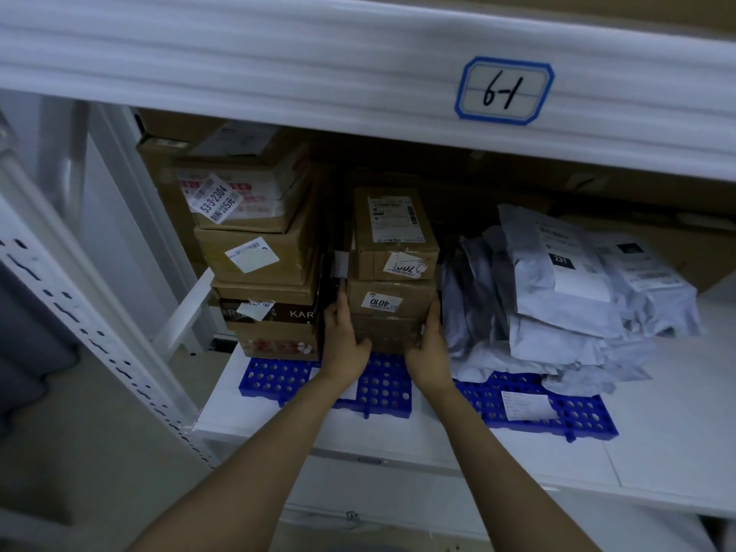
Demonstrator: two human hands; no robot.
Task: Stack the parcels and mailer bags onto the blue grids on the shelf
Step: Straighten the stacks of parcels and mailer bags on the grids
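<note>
A middle stack of three brown parcels stands on the blue grids [384,386]. Its lowest box [386,332] is clasped from both sides: my left hand [342,338] lies flat against its left side and my right hand [428,346] against its right side, thumbs at the front. Above it sit a parcel labelled 4010 [392,298] and a longer top parcel [392,233]. A taller stack of cardboard parcels [259,249] stands to the left on the grid. A heap of grey mailer bags [557,296] lies to the right on another blue grid [557,412].
The white shelf board [657,452] reaches right past the grids. An upper shelf beam with a label reading 6-1 [505,90] hangs overhead. A perforated white upright [99,332] stands at the left. A loose white paper slip [527,406] lies on the right grid.
</note>
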